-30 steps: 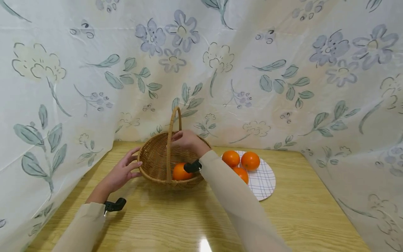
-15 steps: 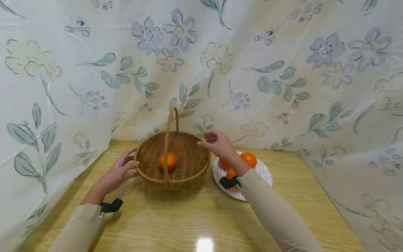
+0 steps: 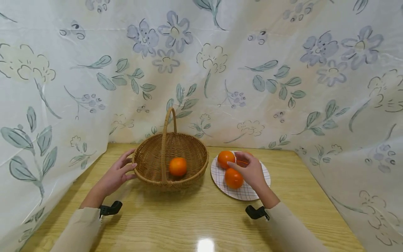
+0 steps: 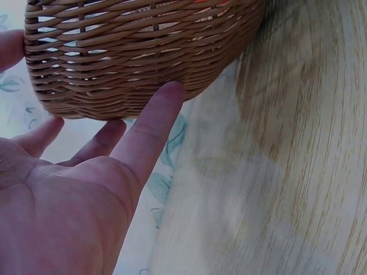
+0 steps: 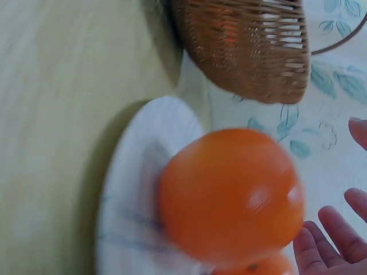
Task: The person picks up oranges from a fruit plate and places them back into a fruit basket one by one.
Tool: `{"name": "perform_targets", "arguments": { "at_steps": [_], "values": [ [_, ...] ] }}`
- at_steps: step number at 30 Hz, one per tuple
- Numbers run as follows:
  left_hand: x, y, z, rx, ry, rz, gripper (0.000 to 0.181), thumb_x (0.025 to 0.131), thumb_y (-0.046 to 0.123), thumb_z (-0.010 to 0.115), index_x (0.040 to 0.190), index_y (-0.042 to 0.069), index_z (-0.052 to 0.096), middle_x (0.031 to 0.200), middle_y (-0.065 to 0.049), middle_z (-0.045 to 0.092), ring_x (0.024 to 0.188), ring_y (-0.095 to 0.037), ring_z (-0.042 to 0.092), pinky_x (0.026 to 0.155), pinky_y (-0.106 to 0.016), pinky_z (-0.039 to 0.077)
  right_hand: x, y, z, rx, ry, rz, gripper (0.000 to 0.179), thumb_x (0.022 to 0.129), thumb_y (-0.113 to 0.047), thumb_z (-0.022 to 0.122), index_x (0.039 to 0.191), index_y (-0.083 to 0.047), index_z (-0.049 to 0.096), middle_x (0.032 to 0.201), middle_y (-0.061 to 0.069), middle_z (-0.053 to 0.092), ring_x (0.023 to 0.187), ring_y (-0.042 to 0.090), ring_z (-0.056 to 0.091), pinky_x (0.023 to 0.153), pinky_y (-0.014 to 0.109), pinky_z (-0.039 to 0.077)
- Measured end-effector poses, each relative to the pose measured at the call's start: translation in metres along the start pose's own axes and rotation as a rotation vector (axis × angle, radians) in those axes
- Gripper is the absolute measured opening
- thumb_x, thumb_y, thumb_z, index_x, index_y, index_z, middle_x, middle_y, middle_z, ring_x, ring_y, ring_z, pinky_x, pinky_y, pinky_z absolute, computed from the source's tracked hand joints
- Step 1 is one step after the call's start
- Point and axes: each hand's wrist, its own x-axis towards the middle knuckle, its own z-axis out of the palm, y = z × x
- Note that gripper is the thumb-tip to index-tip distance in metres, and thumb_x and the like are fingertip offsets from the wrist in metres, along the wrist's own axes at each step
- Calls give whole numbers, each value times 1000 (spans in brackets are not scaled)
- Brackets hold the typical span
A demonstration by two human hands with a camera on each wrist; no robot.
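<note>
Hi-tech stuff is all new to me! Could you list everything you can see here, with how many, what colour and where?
Table: one, pale wood, in the foreground
Floral cloth: sheet count unclear, whitish, behind and beside the table
Basket: one, brown, on the table, left of centre
Plate: one, white with dark grid lines, right of the basket
Basket fruit: one, orange, inside the basket
Plate fruits: three, orange, one partly hidden
Wrist devices: two, black, one per wrist
Sleeves: two, beige, on the forearms
Left grip: one, bare hand, touching the basket
Right grip: one, bare hand, over the plate
</note>
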Motion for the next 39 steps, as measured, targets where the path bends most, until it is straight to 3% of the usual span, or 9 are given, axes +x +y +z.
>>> {"name": "perform_targets", "arguments": {
  "at_steps": [10, 17, 23, 28, 35, 39],
  "values": [
    [-1, -2, -1, -19, -2, 8, 70, 110, 21, 48, 166, 16, 6, 154, -32, 17, 123, -14, 58, 93, -30, 59, -24, 32, -5, 41, 36, 67, 68, 85, -40, 84, 139, -5, 61, 139, 16, 63, 126, 31, 61, 101, 28, 55],
    [-2, -4, -2, -8, 2, 1, 70, 110, 22, 48, 166, 18, 5, 155, -32, 17, 127, -18, 54, 93, -30, 59, -33, 45, -1, 40, -11, 73, 69, 85, -37, 85, 141, -6, 59, 141, 14, 62, 127, 30, 60, 105, 38, 54],
    [-2, -3, -2, 5, 4, -4, 70, 110, 23, 48, 166, 18, 6, 157, -31, 17, 131, -27, 49, 94, -32, 59, -38, 51, 4, 45, -36, 68, 70, 84, -29, 87, 143, -7, 57, 143, 11, 60, 127, 31, 60, 104, 34, 54],
    [0, -2, 0, 10, 6, -4, 69, 110, 24, 47, 166, 19, 7, 157, -29, 18, 130, -25, 51, 93, -32, 59, -36, 51, 7, 43, -58, 48, 75, 83, -27, 88, 147, -8, 53, 143, 14, 59, 127, 33, 59, 105, 36, 54],
    [2, -1, 4, 17, 14, -5, 68, 111, 24, 47, 166, 19, 7, 158, -30, 17, 139, -44, 39, 94, -33, 58, -29, 57, 10, 48, -68, 35, 79, 80, -25, 90, 148, -9, 53, 145, 12, 59, 126, 31, 59, 100, 26, 53],
    [3, -3, 4, 12, 22, -7, 69, 111, 24, 47, 166, 19, 6, 158, -31, 17, 138, -43, 40, 95, -33, 58, -24, 58, 10, 45, -72, 28, 78, 80, -22, 90, 148, -8, 53, 143, 14, 60, 124, 31, 59, 98, 24, 54]
  ]
}}
